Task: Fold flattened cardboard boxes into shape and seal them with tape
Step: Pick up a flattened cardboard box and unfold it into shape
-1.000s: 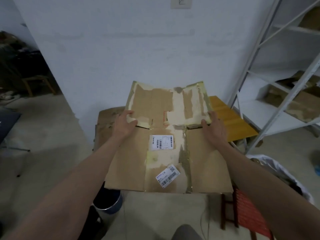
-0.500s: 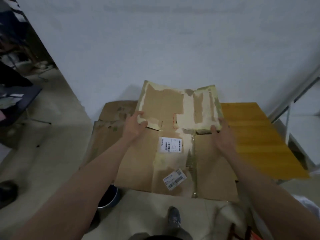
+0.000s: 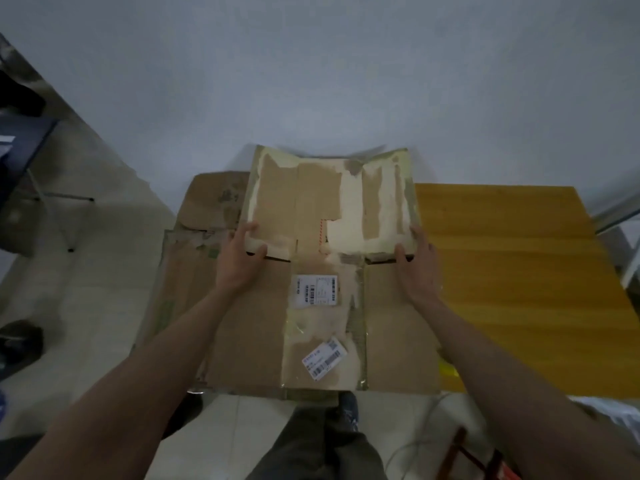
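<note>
Carton [image 3: 252, 323] flap between both hands.

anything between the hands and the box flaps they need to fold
Nothing visible: the left hand and right hand already grip the near corners of the raised flaps of the flattened box.

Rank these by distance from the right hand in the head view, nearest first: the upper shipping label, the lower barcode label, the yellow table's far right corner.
Measured from the right hand:
1. Upper shipping label, just to its left, mid-cardboard.
2. Lower barcode label, lower left, near the cardboard's near edge.
3. Yellow table's far right corner, up and off to the right.
</note>
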Action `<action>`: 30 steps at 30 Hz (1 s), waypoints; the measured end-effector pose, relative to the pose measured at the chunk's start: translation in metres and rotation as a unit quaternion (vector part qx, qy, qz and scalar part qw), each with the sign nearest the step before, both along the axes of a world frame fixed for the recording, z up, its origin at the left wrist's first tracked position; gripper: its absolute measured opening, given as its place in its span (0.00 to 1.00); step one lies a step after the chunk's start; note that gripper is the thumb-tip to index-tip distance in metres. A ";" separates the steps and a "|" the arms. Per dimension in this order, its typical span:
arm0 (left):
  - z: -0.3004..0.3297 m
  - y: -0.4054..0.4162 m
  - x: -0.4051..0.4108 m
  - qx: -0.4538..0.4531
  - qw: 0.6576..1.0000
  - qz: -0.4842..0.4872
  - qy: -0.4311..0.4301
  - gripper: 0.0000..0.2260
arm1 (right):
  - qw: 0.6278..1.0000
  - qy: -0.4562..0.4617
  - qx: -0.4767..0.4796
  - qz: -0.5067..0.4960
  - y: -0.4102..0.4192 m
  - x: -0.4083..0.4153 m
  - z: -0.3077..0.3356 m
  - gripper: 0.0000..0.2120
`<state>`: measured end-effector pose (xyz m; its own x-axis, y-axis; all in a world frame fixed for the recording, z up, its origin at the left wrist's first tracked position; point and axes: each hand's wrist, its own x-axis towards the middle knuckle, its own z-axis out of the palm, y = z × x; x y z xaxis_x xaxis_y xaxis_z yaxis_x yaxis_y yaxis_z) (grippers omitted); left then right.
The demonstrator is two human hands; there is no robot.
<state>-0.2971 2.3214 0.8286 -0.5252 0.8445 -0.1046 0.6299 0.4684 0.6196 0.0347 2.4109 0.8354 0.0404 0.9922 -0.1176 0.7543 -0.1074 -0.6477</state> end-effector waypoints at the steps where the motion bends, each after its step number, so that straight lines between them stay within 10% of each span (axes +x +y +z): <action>1: -0.006 0.007 -0.005 -0.005 1.000 0.000 -0.003 0.22 | 1.000 -0.004 -0.003 -0.002 0.007 -0.006 -0.005 0.24; 30: -0.091 0.058 -0.011 -0.231 0.969 -0.076 0.045 0.27 | 0.975 0.034 -0.215 0.032 0.062 0.003 -0.104 0.25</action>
<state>-0.3077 2.3793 0.7377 -0.4234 0.7867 -0.4492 0.7546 0.5806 0.3056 0.0372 2.4728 0.7313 -0.0433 0.8505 -0.5241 0.7249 -0.3343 -0.6024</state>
